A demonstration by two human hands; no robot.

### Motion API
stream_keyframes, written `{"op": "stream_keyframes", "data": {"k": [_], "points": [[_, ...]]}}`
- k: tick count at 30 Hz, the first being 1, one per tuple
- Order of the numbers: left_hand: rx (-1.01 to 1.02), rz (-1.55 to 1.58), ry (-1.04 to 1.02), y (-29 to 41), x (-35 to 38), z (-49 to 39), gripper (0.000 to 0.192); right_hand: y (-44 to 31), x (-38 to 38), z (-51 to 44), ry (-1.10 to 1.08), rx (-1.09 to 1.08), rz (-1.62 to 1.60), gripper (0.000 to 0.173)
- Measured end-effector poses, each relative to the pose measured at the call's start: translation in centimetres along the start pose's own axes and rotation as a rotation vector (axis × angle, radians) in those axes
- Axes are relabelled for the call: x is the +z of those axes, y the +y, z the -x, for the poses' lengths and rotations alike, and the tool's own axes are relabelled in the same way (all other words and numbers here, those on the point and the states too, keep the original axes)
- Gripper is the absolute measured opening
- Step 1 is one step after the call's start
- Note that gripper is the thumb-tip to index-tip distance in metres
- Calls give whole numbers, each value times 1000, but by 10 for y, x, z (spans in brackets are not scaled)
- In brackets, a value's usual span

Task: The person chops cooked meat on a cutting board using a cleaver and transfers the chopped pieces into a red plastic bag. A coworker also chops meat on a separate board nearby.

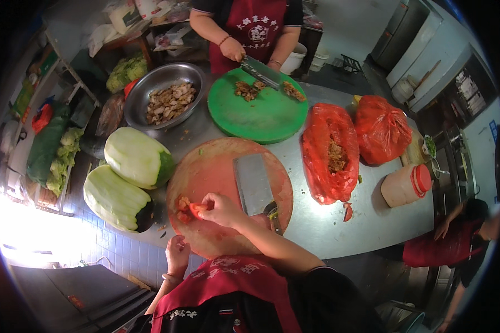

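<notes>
My right hand pinches a red tomato piece over the left part of a round, reddish-stained cutting board. Tomato scraps lie on the board just beyond that piece. Close to the board's near left edge is my left hand, its fingers curled; whether anything is inside them is hidden. A cleaver lies flat on the board, its broad blade pointing away from me and its handle partly behind my right forearm.
Two partly peeled winter melons lie left of the board. Across the table, a co-worker holds a cleaver over meat on a green board. Nearby are a steel bowl of cut meat, red plastic bags and a red-lidded jar.
</notes>
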State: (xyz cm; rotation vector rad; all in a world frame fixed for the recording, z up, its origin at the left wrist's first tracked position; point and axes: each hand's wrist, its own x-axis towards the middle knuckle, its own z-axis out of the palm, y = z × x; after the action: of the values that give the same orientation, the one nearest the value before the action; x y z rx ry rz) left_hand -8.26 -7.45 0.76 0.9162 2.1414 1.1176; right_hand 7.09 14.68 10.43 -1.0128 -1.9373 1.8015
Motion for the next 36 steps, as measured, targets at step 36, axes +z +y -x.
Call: {"op": "stream_keyframes", "data": {"k": [36], "points": [[725,-67,-548,312,202,-96,33,162,-326,114,929,52,341,32]]}}
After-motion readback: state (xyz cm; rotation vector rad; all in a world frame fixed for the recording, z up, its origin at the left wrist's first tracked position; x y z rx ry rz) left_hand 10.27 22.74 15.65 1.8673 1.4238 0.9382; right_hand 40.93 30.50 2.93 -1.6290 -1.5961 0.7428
